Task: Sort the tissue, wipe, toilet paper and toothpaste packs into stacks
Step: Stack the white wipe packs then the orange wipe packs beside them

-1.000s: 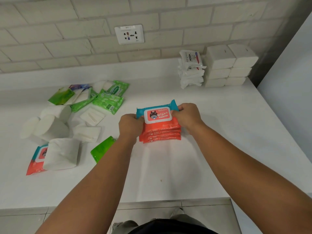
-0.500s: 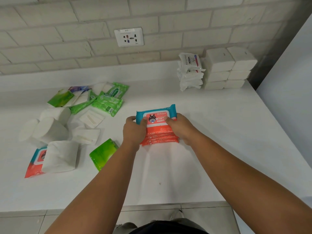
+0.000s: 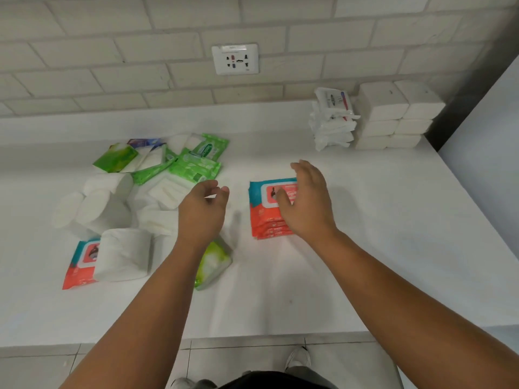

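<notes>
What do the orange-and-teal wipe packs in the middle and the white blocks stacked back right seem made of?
The stacked orange-and-teal wipe packs look like soft printed plastic film, slightly glossy: bright print, crimped teal edge. The white rectangular tissue packs look like paper tissue in thin matte film, given soft rounded corners; the wrapper is too faint to confirm.

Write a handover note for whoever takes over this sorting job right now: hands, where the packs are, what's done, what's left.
Left hand open, empty, above the white counter. Right hand open over the stack of orange-and-teal plastic wipe packs at its middle.
Done: white wrapped tissue blocks and white plastic toothpaste packs stacked back right.
Left: green plastic wipe packs, white toilet paper rolls, one orange wipe pack under a roll, a green pack near the left forearm.
</notes>
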{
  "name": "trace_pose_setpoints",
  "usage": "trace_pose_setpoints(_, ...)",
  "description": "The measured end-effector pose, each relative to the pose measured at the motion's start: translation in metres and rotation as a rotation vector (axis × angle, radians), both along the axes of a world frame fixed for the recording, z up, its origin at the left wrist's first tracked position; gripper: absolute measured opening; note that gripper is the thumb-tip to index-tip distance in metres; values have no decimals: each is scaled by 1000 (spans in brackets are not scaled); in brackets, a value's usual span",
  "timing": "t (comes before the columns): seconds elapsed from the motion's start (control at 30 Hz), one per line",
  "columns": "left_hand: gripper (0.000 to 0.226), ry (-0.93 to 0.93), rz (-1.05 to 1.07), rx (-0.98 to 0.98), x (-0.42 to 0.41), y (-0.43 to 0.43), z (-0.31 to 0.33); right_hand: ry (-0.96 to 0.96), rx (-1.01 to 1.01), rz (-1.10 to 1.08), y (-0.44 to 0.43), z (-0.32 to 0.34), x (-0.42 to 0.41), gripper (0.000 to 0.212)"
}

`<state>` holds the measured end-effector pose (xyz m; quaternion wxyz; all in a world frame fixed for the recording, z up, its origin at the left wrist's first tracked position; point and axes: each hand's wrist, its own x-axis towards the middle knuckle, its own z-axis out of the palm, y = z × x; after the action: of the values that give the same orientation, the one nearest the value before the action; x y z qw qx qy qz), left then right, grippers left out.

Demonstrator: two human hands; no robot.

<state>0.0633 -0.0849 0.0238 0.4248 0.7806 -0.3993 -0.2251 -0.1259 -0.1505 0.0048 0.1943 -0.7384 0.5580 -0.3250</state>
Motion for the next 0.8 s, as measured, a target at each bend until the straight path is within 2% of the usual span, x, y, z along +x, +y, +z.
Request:
trace_pose_setpoints(0.07,26,-33,-28,-25,25,21,4,-67,-100,96,19,6,27,40)
trace_pose_setpoints(0.17,20,-98,-30,-39,69,54,9,-129,-57,268,51,9,85,28)
trace_pose_setpoints(0.4,15,-202,81,-3,186,124,-3,-100,29,523,127,-6,215,21)
trace_pose_setpoints(0.5,16,-203,122,106,234,140,-24,-11,42,632,153,-10,258,22)
trace_pose_setpoints(0.6,46,-190,78,303,269,149,-50,147,39,704,173,-17,295,22)
trace_pose_setpoints(0.7,65,-117,44,424,285,155,-60,445,-7,582,180,-21,318,24)
trace_pose_setpoints(0.8,55,44,33,415,293,151,-63,505,73,437,176,-22,323,25)
